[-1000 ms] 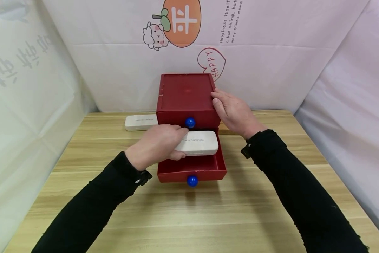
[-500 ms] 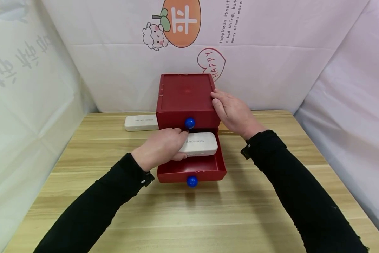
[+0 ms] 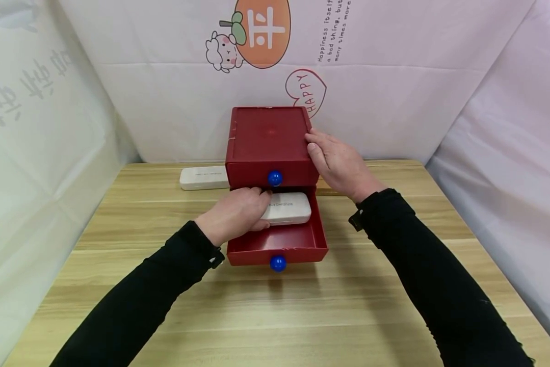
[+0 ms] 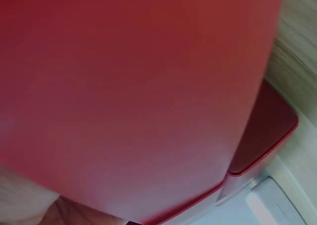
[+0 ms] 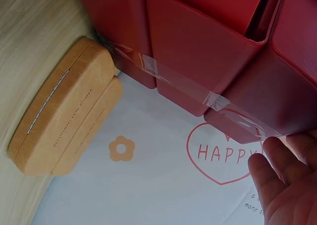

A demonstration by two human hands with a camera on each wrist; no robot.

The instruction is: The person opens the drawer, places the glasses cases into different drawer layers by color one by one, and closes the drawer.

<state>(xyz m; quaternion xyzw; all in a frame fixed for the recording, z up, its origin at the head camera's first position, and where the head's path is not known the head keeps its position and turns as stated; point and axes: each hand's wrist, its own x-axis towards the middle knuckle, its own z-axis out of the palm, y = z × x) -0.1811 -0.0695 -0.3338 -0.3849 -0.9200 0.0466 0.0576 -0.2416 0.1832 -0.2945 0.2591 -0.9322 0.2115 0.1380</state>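
Note:
A red drawer box with blue ball knobs stands at the back of the table, its lower drawer pulled out. My left hand grips the left end of a white glasses case inside that drawer; the fingers hide that end. In the left wrist view, a red wall fills most of the picture and covers much of the hand. My right hand rests with extended fingers against the right side of the upper box. In the right wrist view, its fingertips touch the red wall.
Another white glasses case lies left of the drawer box. A tan glasses case lies to its right, in front of a white cloth with a similar tan shape below it. White cloth also lines the left and right sides.
My left hand has moved slightly down and right over the drawer. The white case sits lower and a little further left, with more of it hidden. The right hand stays put.

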